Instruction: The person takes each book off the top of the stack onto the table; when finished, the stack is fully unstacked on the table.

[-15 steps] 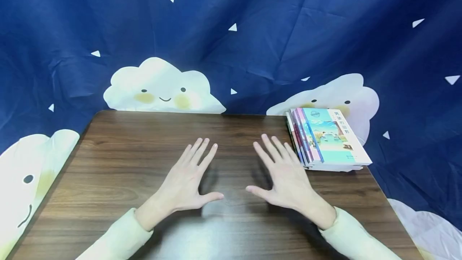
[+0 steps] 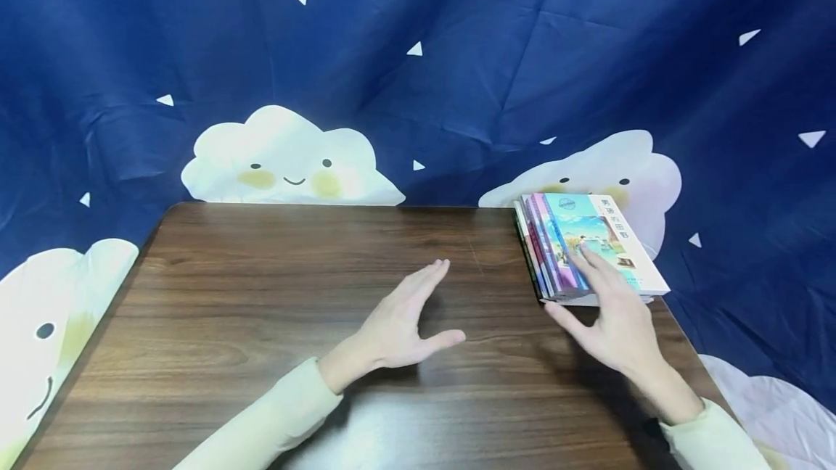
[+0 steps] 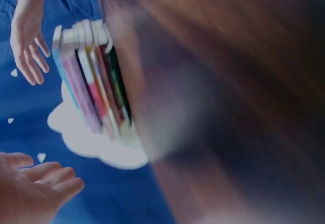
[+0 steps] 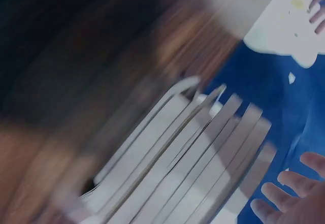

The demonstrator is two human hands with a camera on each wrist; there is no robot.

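A stack of several paperback books lies at the table's far right corner; the top cover is light blue and white with a painted landscape. My right hand hovers at the stack's near edge, fingers spread over the top cover in the head view; contact cannot be told. The right wrist view shows the books' page edges close by, with the fingers beside them. My left hand is above the middle of the table, fingers extended, thumb apart, holding nothing. The left wrist view shows the books' coloured spines.
The dark wood-grain table extends to the left of both hands. Behind it hangs a blue cloth with white clouds and triangles, right up against the table's far edge.
My right hand has moved right, from beside the stack to over its near edge. My left hand has shifted right toward the table's middle. The books look unmoved.
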